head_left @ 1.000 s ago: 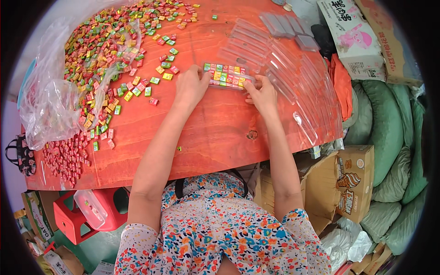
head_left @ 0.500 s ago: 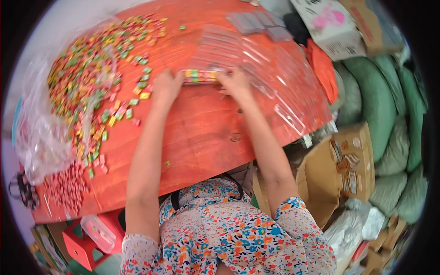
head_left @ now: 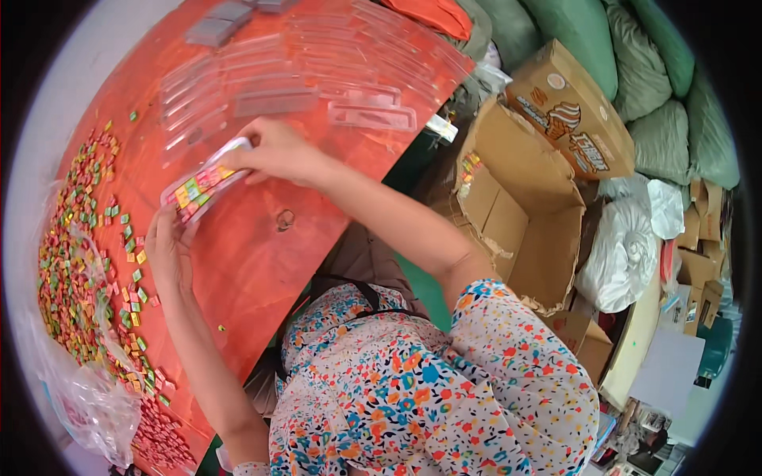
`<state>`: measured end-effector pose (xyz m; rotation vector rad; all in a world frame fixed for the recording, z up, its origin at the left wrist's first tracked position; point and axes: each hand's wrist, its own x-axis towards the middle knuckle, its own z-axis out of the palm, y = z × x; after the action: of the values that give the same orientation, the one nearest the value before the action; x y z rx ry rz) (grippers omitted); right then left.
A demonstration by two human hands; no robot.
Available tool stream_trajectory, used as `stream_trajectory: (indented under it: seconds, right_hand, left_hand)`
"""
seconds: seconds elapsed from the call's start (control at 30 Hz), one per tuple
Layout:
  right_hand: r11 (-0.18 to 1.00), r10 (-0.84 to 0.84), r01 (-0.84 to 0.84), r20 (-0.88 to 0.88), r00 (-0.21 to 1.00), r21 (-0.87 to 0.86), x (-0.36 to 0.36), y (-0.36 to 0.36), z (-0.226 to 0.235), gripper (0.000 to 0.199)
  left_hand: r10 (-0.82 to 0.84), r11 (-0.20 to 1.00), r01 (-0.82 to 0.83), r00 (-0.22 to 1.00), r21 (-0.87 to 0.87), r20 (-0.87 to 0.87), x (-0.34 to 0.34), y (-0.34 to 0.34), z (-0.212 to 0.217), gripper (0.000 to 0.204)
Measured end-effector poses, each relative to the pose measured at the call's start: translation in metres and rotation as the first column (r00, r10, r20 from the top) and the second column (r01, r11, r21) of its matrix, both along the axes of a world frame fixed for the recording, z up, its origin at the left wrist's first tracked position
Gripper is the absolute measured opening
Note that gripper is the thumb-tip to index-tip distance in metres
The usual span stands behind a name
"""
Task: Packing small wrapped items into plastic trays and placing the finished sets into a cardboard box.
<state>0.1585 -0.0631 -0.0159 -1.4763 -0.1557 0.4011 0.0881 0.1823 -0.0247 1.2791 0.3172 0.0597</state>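
A long, narrow clear plastic tray (head_left: 208, 186) filled with small wrapped candies in red, yellow and green is held slantwise above the red table (head_left: 254, 262). My left hand (head_left: 170, 242) grips its lower left end. At the upper right end, my right hand (head_left: 274, 152) pinches the tray's rim between thumb and fingers. To the left of my left hand lies a wide heap of wrapped candies (head_left: 67, 262), with loose ones scattered along its edge. Beyond my right hand, several clear empty trays (head_left: 274, 100) lie in rows on the table.
Crumpled clear plastic (head_left: 75, 397) covers part of the heap. Small red pieces (head_left: 163, 435) lie at the near left. Grey flat pieces (head_left: 218, 22) sit at the far side. Right of the table stand an open cardboard box (head_left: 548, 266), green sacks (head_left: 563, 32) and a white plastic bag (head_left: 623, 266).
The view has swung to the right, bringing more of the cardboard box into sight. The filled tray, level before, now slants, its right end farther away. Both hands still hold it.
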Motion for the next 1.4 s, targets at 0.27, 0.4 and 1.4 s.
stream_trajectory:
  seconds: [0.27, 0.4, 1.4]
  right_hand:
    - [0.988, -0.022, 0.044, -0.143, 0.990, 0.148, -0.046, -0.167, 0.012, 0.047]
    - [0.970, -0.142, 0.176, -0.201, 0.969, 0.167, -0.092, -0.267, -0.007, 0.041]
    - [0.789, -0.543, 0.576, -0.679, 0.494, -0.212, -0.327, -0.442, -0.329, 0.034]
  left_hand:
    - [-0.247, 0.942, 0.246, 0.969, 0.229, -0.024, -0.008, -0.164, 0.039, 0.028]
    - [-0.569, 0.672, 0.349, 0.808, 0.653, 0.153, -0.028, -0.217, 0.034, 0.045]
    - [-0.860, -0.111, -0.020, 0.502, 0.994, -0.086, -0.055, -0.172, -0.016, 0.040]
